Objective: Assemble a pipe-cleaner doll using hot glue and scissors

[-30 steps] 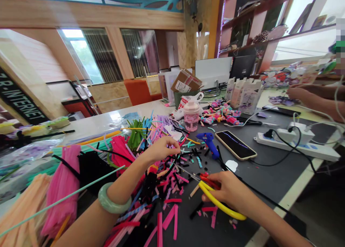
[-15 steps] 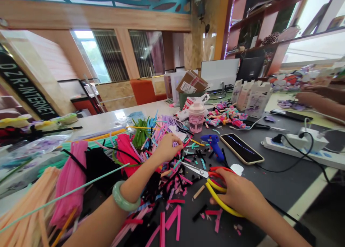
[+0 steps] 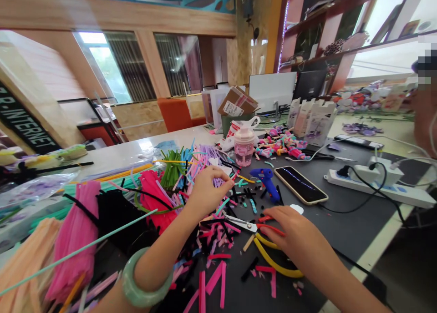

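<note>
My left hand [image 3: 208, 192], with a pale green bangle [image 3: 131, 283] on its wrist, is over the pile of cut fuzzy stems. Its thumb and fingertips are pinched together; what is between them, if anything, is too small to make out. My right hand [image 3: 290, 229] has its fingers on the red handle of a pair of scissors [image 3: 251, 226]. The yellow handle loop lies low beside the palm, and the blades point left towards the scraps. Pink cut pieces [image 3: 215, 276] and a small wooden stick [image 3: 249, 243] lie close by on the dark mat.
A blue glue gun [image 3: 268, 183], a phone [image 3: 300, 184] and a pink lidded cup [image 3: 243, 147] stand beyond my hands. At right lies a power strip [image 3: 378, 185] with cables. Bundles of pink stems [image 3: 77, 240], black stems [image 3: 119, 222] and green stems [image 3: 173, 169] fill the left.
My right hand has shifted on the scissors, its fingers now higher on the red handle, and the yellow loop sits lower. The left hand stays pinched. The view has turned slightly right.
</note>
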Demonstrator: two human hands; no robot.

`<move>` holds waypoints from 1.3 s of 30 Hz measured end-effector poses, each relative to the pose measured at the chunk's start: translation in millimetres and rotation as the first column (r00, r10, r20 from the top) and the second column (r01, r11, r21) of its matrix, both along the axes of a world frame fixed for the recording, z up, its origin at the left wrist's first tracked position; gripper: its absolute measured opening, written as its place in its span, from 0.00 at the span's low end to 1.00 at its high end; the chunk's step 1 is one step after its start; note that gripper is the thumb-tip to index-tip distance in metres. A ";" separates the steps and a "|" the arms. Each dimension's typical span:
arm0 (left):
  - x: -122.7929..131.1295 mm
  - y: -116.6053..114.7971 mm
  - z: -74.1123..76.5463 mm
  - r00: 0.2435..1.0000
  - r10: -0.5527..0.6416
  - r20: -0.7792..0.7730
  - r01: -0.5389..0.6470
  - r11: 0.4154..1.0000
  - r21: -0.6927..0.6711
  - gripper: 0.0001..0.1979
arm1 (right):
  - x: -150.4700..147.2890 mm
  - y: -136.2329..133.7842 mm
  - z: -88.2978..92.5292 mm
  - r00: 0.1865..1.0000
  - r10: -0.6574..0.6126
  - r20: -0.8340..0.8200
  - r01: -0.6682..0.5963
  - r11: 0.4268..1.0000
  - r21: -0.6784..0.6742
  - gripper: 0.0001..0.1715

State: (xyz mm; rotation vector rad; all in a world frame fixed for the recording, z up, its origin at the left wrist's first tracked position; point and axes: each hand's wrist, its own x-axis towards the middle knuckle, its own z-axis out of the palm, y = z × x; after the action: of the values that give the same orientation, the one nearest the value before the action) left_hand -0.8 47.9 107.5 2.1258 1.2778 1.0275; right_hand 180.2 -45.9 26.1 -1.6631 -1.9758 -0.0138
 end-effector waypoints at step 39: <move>7.2 -53.1 -1.6 0.989 -0.132 0.060 0.136 0.988 -0.072 0.09 | -28.6 3.3 41.7 0.895 0.391 -0.216 -0.185 0.764 0.618 0.08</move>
State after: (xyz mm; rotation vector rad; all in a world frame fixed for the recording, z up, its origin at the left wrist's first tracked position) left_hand 6.4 -5.2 106.0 2.0809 1.1139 0.9587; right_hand 151.6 -42.6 67.7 -0.8778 -1.7098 -0.1934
